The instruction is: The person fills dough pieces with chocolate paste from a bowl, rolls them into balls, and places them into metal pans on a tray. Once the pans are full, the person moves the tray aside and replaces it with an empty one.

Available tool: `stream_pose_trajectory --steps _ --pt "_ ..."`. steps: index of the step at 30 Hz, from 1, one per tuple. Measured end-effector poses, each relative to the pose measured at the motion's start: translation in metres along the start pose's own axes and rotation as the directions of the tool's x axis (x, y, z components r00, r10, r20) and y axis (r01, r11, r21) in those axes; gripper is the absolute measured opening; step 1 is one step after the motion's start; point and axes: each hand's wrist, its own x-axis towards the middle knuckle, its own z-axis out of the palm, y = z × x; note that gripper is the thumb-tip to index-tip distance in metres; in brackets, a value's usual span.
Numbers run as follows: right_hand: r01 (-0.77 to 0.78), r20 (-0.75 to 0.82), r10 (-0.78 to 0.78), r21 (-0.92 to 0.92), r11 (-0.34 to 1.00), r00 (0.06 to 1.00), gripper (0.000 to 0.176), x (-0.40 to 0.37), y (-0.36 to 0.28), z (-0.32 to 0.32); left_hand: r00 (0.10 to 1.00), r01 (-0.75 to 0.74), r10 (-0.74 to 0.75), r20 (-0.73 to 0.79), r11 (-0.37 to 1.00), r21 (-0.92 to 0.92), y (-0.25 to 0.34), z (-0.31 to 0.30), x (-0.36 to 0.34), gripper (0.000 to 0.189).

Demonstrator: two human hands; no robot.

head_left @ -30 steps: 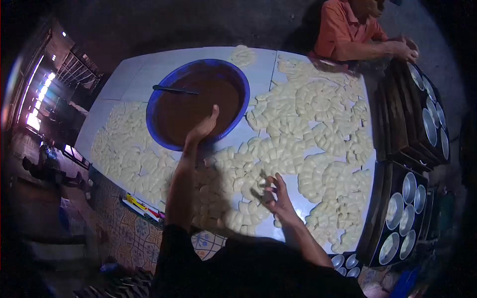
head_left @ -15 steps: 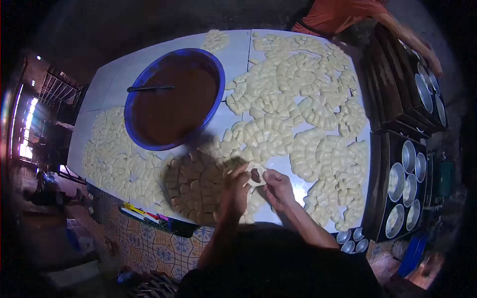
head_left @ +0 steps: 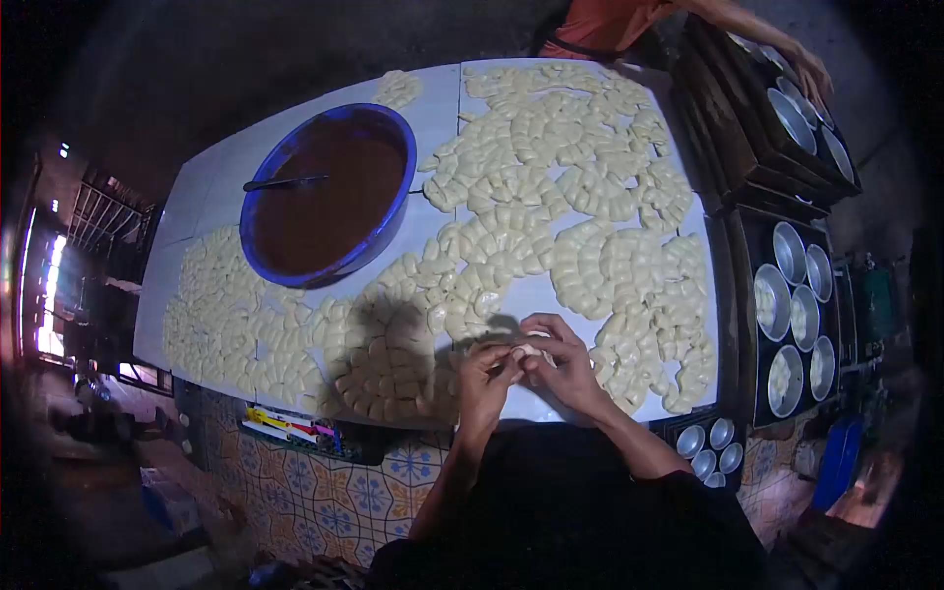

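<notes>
My left hand (head_left: pixel 484 372) and my right hand (head_left: pixel 562 362) meet just below the middle of the frame, over the near edge of the white table (head_left: pixel 441 106). Both are closed around one small dough piece (head_left: pixel 532 348), fingertips pinched in on it from either side, so only a pale sliver of it shows between them; I cannot tell what is inside it. Just above my hands lie the dough rounds (head_left: pixel 580 167), overlapping rows that fill the centre and upper right of the table, and a second patch of dough rounds (head_left: pixel 226 315) covers the left part. In the upper left of the frame sits the blue bowl (head_left: pixel 406 192) full of brown filling (head_left: pixel 334 202), with a spoon (head_left: pixel 285 183) lying across its left side, well apart from my hands. Along the right edge stand dark trays (head_left: pixel 744 295) holding round metal moulds (head_left: pixel 798 317), and a few loose moulds (head_left: pixel 713 447) sit near the lower right, just beside my right forearm. At the top of the frame a person in an orange shirt (head_left: pixel 600 25) rests a hand (head_left: pixel 811 71) on the upper tray (head_left: pixel 728 108). Below the table edge at lower left lie some coloured sticks (head_left: pixel 285 425), too small to name.
</notes>
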Motion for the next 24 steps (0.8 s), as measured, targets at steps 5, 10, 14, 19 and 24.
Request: stream_pose_trajectory --steps 5,10,14,19,24 --pt "-0.221 0.017 0.222 -0.049 0.974 0.975 0.025 -0.026 0.000 -0.011 0.973 0.154 -0.192 -0.127 0.954 -0.257 -0.007 0.021 -0.016 0.016" --pt "-0.513 0.065 0.509 0.154 0.845 0.858 0.054 -0.038 0.001 -0.012 0.966 -0.239 0.233 -0.112 0.970 -0.049 -0.035 0.016 -0.022 0.031" --pt "-0.731 0.435 0.596 0.287 0.619 0.675 0.049 -0.053 0.037 -0.024 0.990 -0.144 0.143 -0.022 0.972 -0.186 -0.026 0.009 -0.039 0.039" --pt "-0.600 0.045 0.611 0.258 0.757 0.790 0.043 -0.036 0.089 -0.023 0.902 -0.228 0.208 -0.378 0.974 -0.009 -0.035 -0.007 -0.031 0.020" --pt "-0.321 -0.138 0.293 -0.300 0.898 0.946 0.040 -0.036 0.102 -0.026 0.956 -0.089 0.078 -0.282 0.996 -0.028 -0.057 -0.024 -0.030 0.018"
